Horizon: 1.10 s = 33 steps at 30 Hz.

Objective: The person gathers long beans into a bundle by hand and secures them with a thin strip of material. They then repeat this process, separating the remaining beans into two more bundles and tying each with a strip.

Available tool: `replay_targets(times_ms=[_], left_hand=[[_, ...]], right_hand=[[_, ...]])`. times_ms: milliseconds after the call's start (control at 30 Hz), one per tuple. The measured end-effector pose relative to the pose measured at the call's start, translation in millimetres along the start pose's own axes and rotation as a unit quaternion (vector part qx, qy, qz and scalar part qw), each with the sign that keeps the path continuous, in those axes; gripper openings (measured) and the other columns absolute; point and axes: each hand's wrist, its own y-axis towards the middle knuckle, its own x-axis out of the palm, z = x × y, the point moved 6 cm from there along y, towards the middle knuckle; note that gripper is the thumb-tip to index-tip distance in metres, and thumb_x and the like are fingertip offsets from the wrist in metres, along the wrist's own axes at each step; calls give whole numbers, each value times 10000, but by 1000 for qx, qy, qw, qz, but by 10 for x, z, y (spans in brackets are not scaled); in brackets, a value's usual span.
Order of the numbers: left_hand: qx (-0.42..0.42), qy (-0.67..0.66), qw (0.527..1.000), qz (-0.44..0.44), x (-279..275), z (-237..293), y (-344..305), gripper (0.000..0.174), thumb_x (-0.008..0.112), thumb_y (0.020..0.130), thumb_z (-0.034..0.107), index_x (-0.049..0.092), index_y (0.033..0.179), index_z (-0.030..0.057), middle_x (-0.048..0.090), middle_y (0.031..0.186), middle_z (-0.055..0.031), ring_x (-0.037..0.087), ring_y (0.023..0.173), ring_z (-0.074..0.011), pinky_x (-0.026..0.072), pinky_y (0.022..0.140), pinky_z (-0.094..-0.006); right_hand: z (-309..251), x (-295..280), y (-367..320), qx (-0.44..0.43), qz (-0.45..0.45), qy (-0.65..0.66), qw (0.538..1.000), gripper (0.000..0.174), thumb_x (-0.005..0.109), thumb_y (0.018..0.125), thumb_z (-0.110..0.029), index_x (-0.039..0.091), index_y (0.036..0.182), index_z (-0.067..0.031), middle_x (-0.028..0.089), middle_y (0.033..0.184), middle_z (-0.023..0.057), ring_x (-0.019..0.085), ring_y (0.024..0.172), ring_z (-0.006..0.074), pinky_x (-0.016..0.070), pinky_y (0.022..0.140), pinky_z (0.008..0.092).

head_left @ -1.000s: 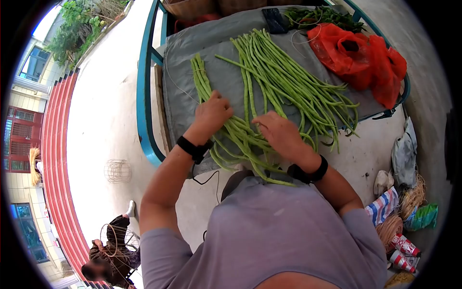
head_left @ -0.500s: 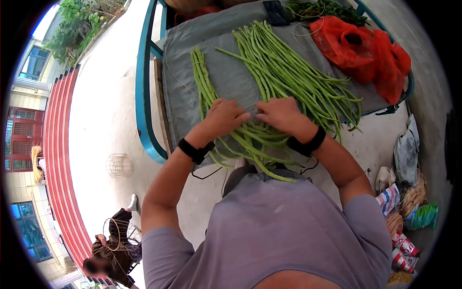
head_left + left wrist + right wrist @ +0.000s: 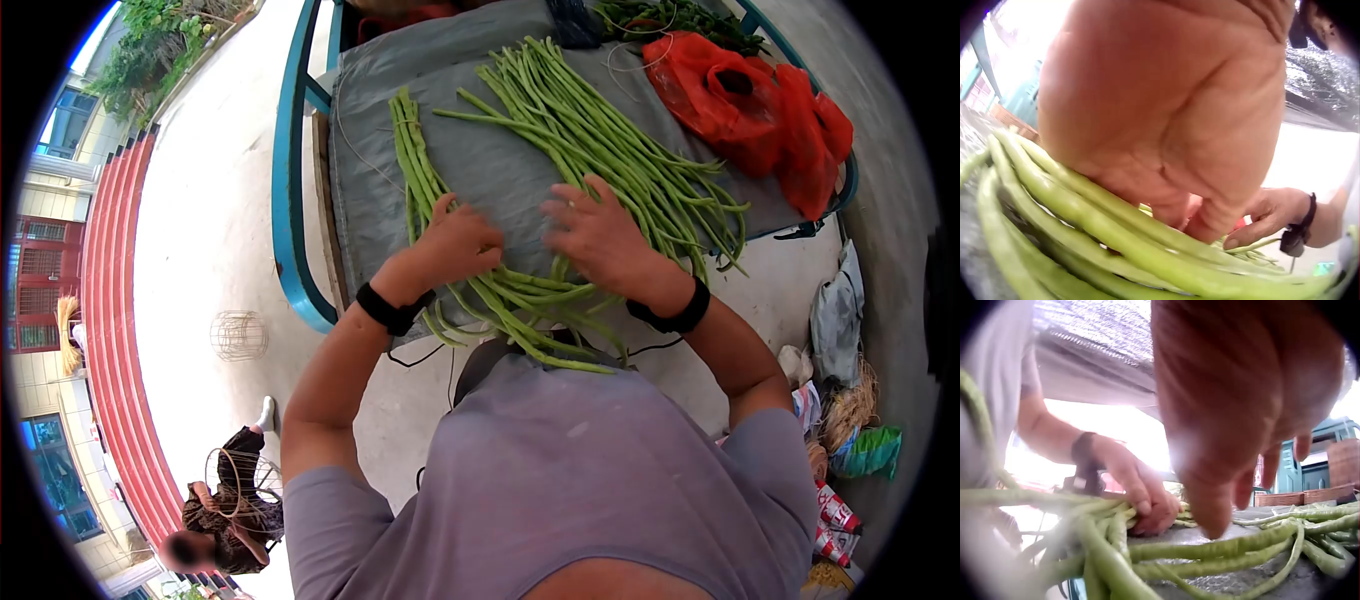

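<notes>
Long green beans lie in two groups on the grey cloth (image 3: 470,150). The narrow bundle (image 3: 408,130) at left has a thin tie near its far end, and its near ends spill over the cloth's front edge toward the shirt. My left hand (image 3: 450,240) is at this bundle, fingers bent down behind the beans and pinching among them; the left wrist view hides the fingertips behind several beans (image 3: 1104,225). My right hand (image 3: 610,240) hovers by the large pile (image 3: 590,120), fingers apart and blurred. In the right wrist view its fingers point down, with nothing between them.
A blue metal frame (image 3: 287,180) borders the cloth. Red mesh bags (image 3: 700,80) and dark green vegetables (image 3: 665,20) lie at far right. Bags and wrappers (image 3: 840,310) sit on the ground at right. A wire basket (image 3: 240,335) and a seated person (image 3: 225,515) are at left.
Half a second ago both hands were close together, thumbs toward each other, over the beans. Since then the right hand has moved right and its fingers have spread. The left stays by the narrow bundle.
</notes>
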Motion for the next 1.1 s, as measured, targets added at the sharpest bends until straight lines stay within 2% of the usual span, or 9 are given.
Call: replay_targets(times_ms=[133,467,567,700,767,800,867,967,1100], left_hand=[[66,-108,991,42,56,262,52,103,628,812,252,665,836,159,604,788,-29,533,905,-247,329,925,-447],[43,-91,988,-114,141,295,88,141,637,795,271,680,749,145,615,766,-25,525,866,-257,315,933,-427],[144,-44,989,13,132,410,21,139,625,787,251,703,847,154,626,834,-66,544,827,-277,350,920,-425],[59,-165,982,68,-377,298,127,223,611,839,215,670,1042,145,637,953,-84,595,897,-240,456,860,-403],[-49,-379,924,20,-735,110,187,267,600,870,187,629,1126,115,639,994,-76,609,942,-213,504,829,-382],[-76,-473,878,21,-896,19,210,279,593,882,178,609,1147,90,637,999,-76,607,968,-204,510,835,-379],[-124,-643,755,18,-1110,-172,241,307,579,906,158,567,1189,39,631,1009,-76,603,1019,-186,521,847,-373],[-31,-795,601,72,-1205,-491,319,286,572,899,110,530,1158,-3,605,1008,-82,610,960,-207,522,850,-386],[-126,-832,520,145,-858,-1120,579,194,569,903,86,516,1077,19,556,994,-90,581,906,-219,524,829,-389]], right_hand=[[-204,234,-141,-21,-10,194,981,126,648,791,-210,666,911,-176,582,982,33,576,934,228,242,1080,565],[455,23,-379,25,-179,31,983,194,683,773,-300,673,651,-148,558,768,32,572,869,222,189,1109,554],[375,-23,-387,49,-229,41,971,145,681,781,-288,675,728,-153,576,786,24,586,863,222,190,1109,550],[291,-204,92,97,-129,86,983,135,708,763,-224,646,866,-162,601,842,14,606,867,225,268,1059,520],[399,-214,397,121,-61,15,991,160,725,746,-210,637,868,-154,598,828,20,606,866,231,322,1022,492],[427,-202,540,135,-65,-8,989,225,743,723,-206,619,896,-137,597,857,34,605,878,250,436,895,440],[524,18,734,194,-31,-31,980,285,749,721,-212,603,949,-122,595,894,50,605,889,261,475,811,413],[642,361,891,281,-12,-72,957,365,753,730,-231,568,1016,-101,589,944,77,604,906,276,504,721,402],[773,683,842,398,-62,-119,907,419,743,725,-242,525,1048,-89,587,983,100,598,915,303,507,704,433]])
